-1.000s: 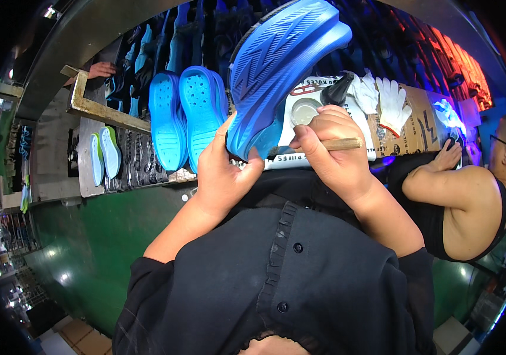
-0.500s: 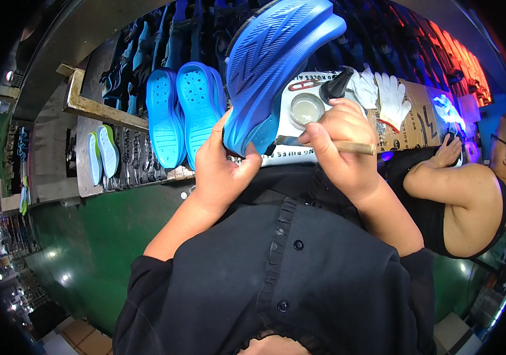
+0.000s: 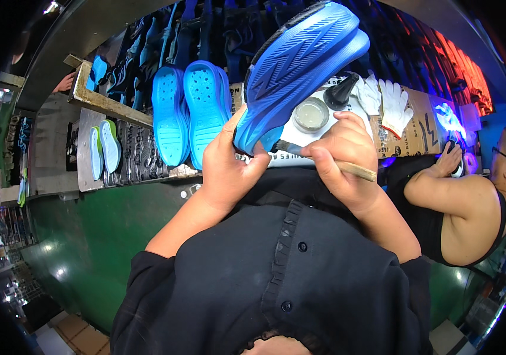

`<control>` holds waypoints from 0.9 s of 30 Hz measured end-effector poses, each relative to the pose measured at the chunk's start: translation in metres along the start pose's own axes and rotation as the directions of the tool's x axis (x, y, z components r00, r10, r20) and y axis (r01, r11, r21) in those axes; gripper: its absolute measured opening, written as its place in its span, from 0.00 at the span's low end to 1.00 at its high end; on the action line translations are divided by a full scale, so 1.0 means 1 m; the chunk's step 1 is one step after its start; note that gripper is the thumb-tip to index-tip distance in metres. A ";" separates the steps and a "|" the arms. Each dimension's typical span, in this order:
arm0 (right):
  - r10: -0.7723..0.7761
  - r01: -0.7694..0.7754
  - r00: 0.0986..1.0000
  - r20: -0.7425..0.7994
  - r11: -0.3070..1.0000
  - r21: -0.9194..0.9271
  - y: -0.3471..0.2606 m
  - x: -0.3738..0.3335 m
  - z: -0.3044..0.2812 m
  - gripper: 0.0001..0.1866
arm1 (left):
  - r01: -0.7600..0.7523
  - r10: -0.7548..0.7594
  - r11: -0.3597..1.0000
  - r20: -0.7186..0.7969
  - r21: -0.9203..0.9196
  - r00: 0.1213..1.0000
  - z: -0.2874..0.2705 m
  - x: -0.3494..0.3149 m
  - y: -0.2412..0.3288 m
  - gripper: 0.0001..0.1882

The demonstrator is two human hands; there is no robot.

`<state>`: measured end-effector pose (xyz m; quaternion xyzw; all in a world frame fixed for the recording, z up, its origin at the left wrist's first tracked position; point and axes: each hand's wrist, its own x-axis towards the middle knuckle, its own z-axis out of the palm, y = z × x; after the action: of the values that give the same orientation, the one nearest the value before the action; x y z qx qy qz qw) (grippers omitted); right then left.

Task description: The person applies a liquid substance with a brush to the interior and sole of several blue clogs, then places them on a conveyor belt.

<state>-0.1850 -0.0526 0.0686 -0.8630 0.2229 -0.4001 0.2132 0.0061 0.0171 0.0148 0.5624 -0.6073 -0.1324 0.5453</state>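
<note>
A blue shoe sole point(image 3: 300, 65) with a zigzag pattern on its side is tilted upward in front of me. My left hand point(image 3: 232, 151) grips its lower end, the thumb pressed on the near edge. In my right hand point(image 3: 345, 157) is a flat brush point(image 3: 353, 170) with a wooden handle. The bristles point left and touch or nearly touch the sole's lower end; exact contact is hard to see. Just beyond my right hand stand a round glass jar point(image 3: 310, 115) of pale contents and a black cone-shaped bottle point(image 3: 340, 92).
Blue soles point(image 3: 205, 106) stand in pairs left of my left hand. Farther left lie white-and-green insoles point(image 3: 110, 145) beside a wooden frame point(image 3: 105, 106). White gloves point(image 3: 394, 106) rest on cardboard at right. Dark shoe parts move past behind. A co-worker point(image 3: 460, 195) sits at right.
The sole and both hands have shifted slightly right in the picture. The brush now slants more, its bristles still at the sole's lower end. A blue piece and a hand have appeared at far left.
</note>
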 end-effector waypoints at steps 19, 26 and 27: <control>-0.025 0.026 0.998 0.050 1.000 -0.011 -0.006 -0.008 0.002 0.09 | -0.257 0.267 0.960 -0.092 0.108 0.959 0.003 -0.001 -0.021 0.39; -0.010 0.019 0.996 -0.093 0.995 0.097 0.001 -0.011 0.002 0.06 | -0.217 0.220 0.975 -0.100 0.039 0.970 0.002 0.003 -0.013 0.28; -0.018 0.022 0.997 -0.075 0.999 0.046 0.000 -0.008 0.003 0.06 | -0.219 0.221 0.975 -0.098 0.037 0.970 0.003 0.004 -0.013 0.28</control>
<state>-0.1872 -0.0473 0.0615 -0.8445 0.2127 -0.4391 0.2209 0.0116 0.0082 0.0055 0.5046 -0.6391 -0.0346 0.5794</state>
